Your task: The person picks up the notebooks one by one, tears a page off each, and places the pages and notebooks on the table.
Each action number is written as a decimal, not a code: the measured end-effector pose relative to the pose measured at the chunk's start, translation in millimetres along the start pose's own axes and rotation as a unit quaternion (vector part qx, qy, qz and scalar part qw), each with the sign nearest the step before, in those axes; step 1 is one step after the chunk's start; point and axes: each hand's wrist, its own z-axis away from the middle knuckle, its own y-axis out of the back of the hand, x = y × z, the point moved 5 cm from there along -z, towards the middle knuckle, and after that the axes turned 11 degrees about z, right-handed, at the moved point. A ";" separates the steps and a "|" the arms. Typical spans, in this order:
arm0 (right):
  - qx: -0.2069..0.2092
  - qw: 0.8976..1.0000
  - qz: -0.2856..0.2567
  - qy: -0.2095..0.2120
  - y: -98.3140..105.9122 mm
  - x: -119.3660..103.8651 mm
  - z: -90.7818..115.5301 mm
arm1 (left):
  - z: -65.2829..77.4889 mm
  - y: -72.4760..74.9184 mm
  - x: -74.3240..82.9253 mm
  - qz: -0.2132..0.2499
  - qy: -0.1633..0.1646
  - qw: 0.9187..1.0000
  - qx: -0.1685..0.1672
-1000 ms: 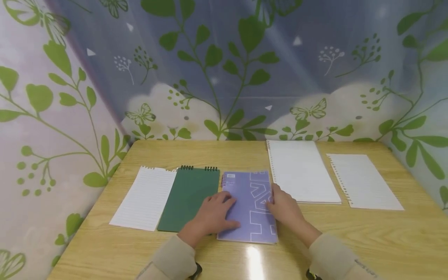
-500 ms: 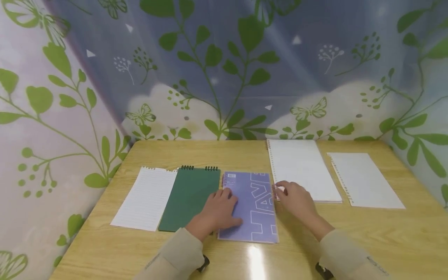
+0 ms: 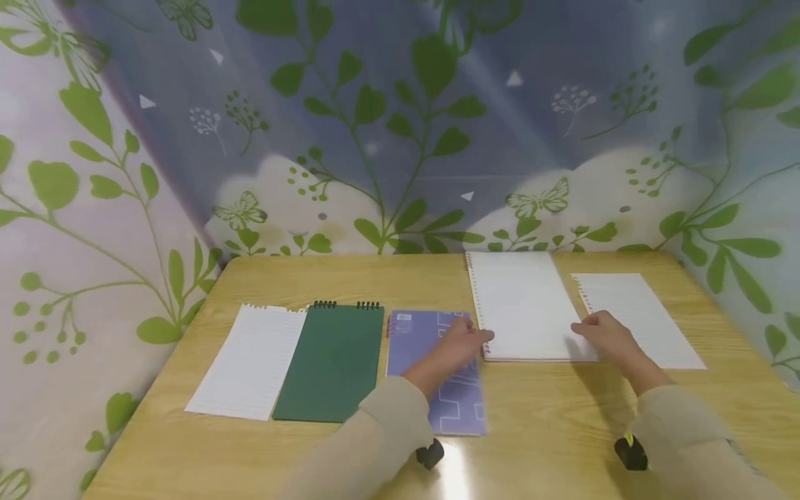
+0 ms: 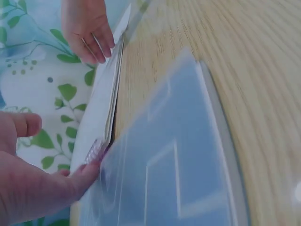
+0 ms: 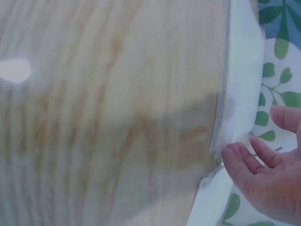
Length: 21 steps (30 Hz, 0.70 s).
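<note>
An open spiral notebook with white pages [image 3: 525, 305] lies at the back right of the table. My left hand [image 3: 459, 344] reaches over a purple spiral notebook [image 3: 459, 410], its fingertips at the white notebook's coil. In the left wrist view the thumb of the left hand [image 4: 37, 186] and its fingers are spread apart, one finger right at the coil [image 4: 96, 150]. My right hand [image 3: 612, 342] is at the white notebook's lower right edge. The right wrist view shows the right hand [image 5: 268, 174] with relaxed fingers, the fingertips right at the page edge.
A green spiral notebook [image 3: 334, 368] lies left of the purple one, beside a torn lined sheet [image 3: 244, 368]. Another torn sheet [image 3: 650, 319] lies at the right, close to my right hand. Patterned curtain [image 3: 375, 139] stands behind the wooden table [image 3: 537, 417].
My left hand has left the purple notebook's left side and moved right, over to the white notebook's coil. My right hand has moved from the purple notebook's right edge to the white notebook's right edge.
</note>
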 end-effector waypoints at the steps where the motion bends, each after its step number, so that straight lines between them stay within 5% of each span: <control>1: -0.003 1.000 0.005 -0.004 -1.5 0.6 -0.6 | -1.4 -2.9 -0.1 0.020 0.013 1.000 0.010; 6: 0.001 0.999 0.049 -0.022 -3.8 -2.2 -2.8 | -7.6 -12.5 5.3 0.054 0.064 0.995 0.049; 13: -0.023 0.998 0.027 -0.052 -1.4 2.4 -6.4 | -20.3 -20.1 9.7 0.079 0.099 0.989 0.077; 17: -0.019 0.997 0.046 -0.051 0.2 5.5 -15.4 | -26.4 -24.0 11.0 0.128 0.088 0.987 0.050; 21: -0.033 0.996 0.053 -0.063 -0.6 8.5 -19.2 | -30.1 -32.1 12.7 0.230 0.063 0.971 -0.014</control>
